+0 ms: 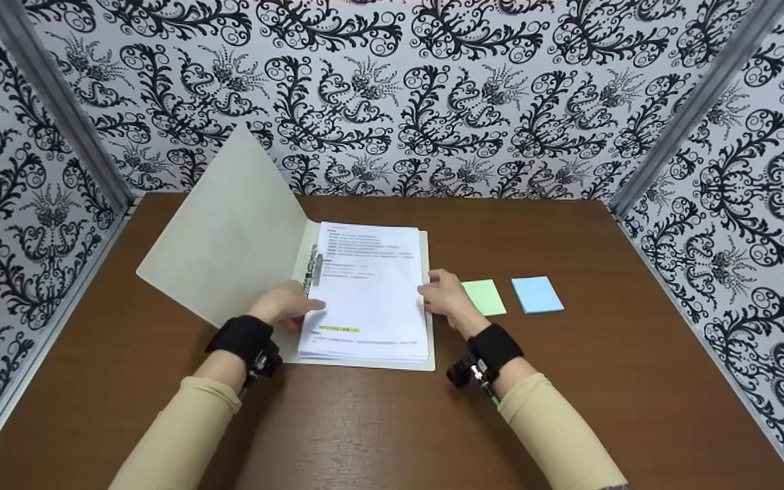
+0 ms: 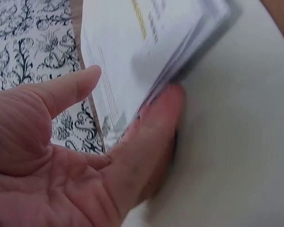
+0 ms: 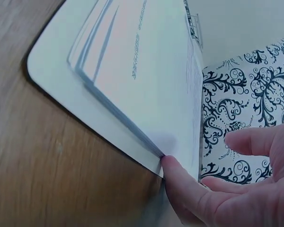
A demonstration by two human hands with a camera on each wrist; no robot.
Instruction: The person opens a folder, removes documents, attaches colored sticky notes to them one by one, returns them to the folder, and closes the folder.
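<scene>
A stack of printed paper (image 1: 373,299) lies in an opened pale file folder (image 1: 235,231), whose cover stands tilted up on the left. Beside the stack's left edge, by the metal clip (image 1: 318,269), is my left hand (image 1: 286,304). In the left wrist view its fingers (image 2: 154,127) touch the sheets' edge, while the thumb stays raised over the page. My right hand (image 1: 445,298) is at the opposite edge; the right wrist view has a fingertip (image 3: 170,165) against the side of the stack, thumb lifted away from the paper.
To the right of the folder, a green sticky-note pad (image 1: 487,297) sits close behind my right hand, with a blue pad (image 1: 537,294) farther right. Patterned walls (image 1: 392,102) enclose the brown table (image 1: 337,429) at the back and sides.
</scene>
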